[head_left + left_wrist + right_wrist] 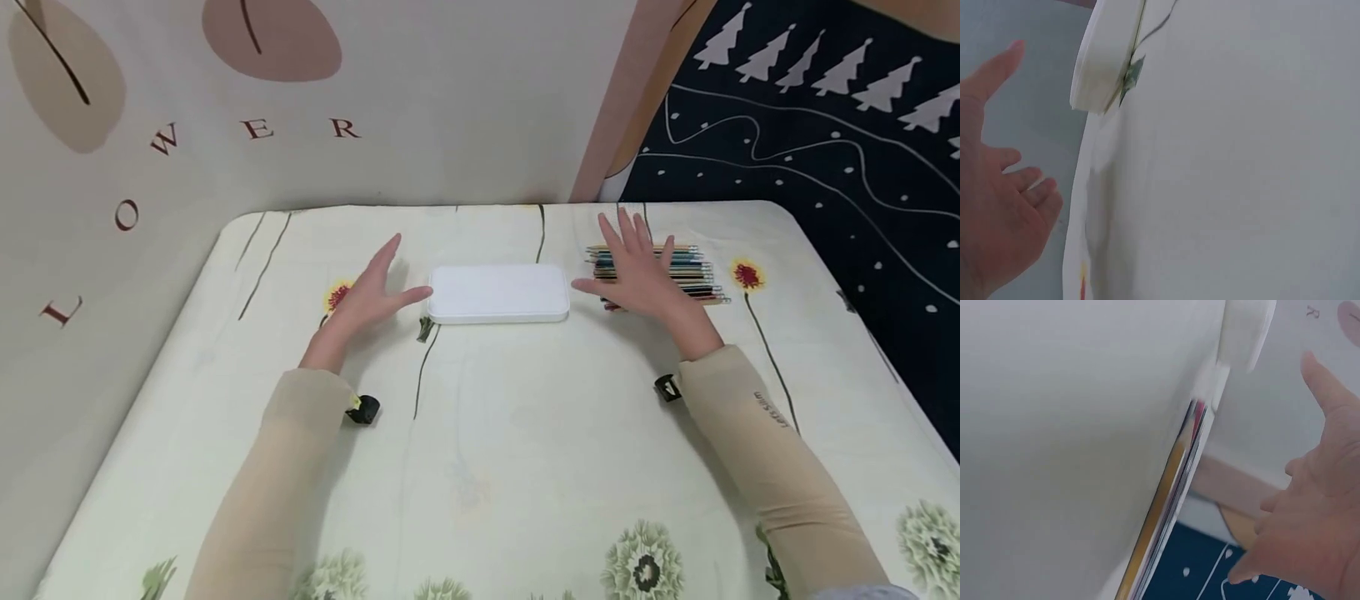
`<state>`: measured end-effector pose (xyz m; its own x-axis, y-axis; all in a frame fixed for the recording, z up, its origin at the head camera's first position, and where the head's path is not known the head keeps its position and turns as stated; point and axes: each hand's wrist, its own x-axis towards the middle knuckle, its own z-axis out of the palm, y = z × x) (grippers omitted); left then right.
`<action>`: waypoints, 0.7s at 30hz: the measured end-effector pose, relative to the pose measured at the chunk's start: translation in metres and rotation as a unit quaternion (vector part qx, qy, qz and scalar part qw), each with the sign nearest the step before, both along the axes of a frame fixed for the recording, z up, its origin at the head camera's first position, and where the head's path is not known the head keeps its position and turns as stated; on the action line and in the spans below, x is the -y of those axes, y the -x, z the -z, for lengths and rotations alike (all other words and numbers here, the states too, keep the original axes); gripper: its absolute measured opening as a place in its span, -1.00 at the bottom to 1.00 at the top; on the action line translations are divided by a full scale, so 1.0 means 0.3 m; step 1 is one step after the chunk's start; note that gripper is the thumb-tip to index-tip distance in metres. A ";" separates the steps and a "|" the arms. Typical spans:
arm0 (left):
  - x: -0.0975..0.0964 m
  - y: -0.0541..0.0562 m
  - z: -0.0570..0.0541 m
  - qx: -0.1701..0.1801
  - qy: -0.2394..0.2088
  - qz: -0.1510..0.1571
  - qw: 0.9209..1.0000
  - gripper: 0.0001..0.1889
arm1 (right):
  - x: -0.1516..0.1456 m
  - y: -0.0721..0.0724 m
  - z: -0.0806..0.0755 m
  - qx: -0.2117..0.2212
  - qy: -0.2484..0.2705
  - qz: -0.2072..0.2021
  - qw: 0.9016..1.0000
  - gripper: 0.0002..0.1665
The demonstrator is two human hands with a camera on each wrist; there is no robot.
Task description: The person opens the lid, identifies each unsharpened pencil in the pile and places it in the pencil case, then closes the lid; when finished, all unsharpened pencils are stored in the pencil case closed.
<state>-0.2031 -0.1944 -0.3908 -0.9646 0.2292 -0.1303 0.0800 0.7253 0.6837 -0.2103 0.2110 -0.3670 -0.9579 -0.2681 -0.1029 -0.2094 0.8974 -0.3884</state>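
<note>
A white rounded rectangular box [498,294] lies flat on the cloth-covered table, between the two hands. My left hand [367,292] is held over the cloth with fingers extended, its thumb tip right at the box's left end. On the other side my right hand [637,271] spreads its fingers above a row of colored pencils [701,272], overlapping part of it in the head view. Its thumb points toward the box's right end. In the right wrist view the pencils [1160,512] lie below the hand, seen from the side. Neither hand holds anything.
The tablecloth [525,433] is pale with printed flowers and stems. Behind the table hangs a light wall cloth [450,108] with letters, and a dark cloth [787,167] with white trees is at the right. Each wrist carries a small black camera [363,410].
</note>
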 end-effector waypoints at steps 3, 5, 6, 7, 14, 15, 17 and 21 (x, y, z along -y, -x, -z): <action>-0.015 -0.011 0.002 0.028 -0.042 0.008 0.999 0.09 | 0.031 0.003 0.010 0.018 0.009 -0.015 1.000 0.32; -0.025 -0.016 0.006 0.041 -0.074 0.018 0.996 0.09 | 0.047 0.004 0.016 0.029 0.019 -0.026 0.999 0.33; -0.030 -0.018 0.009 0.046 -0.091 0.024 0.995 0.08 | 0.055 0.004 0.019 0.032 0.024 -0.032 0.999 0.33; -0.033 -0.020 0.011 0.050 -0.108 0.028 0.993 0.07 | 0.061 0.004 0.021 0.036 0.031 -0.038 0.998 0.33; -0.054 -0.021 0.031 0.057 -0.154 0.074 0.984 0.03 | 0.098 -0.004 0.024 0.085 0.116 -0.074 0.987 0.26; -0.054 -0.020 0.034 0.057 -0.153 0.074 0.984 0.04 | 0.103 -0.006 0.023 0.096 0.126 -0.076 0.984 0.25; -0.057 -0.017 0.038 0.057 -0.152 0.073 0.984 0.05 | 0.111 -0.010 0.020 0.114 0.141 -0.076 0.980 0.21; -0.061 -0.011 0.053 0.065 -0.144 0.069 0.985 0.08 | 0.122 -0.011 0.023 0.128 0.140 -0.080 0.979 0.10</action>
<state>-0.1998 -0.1759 -0.4066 -0.9010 0.4029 -0.1607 0.0632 0.4885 0.8703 -0.2071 0.1743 -0.3740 -0.8542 -0.4641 -0.2343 -0.2020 0.7115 -0.6730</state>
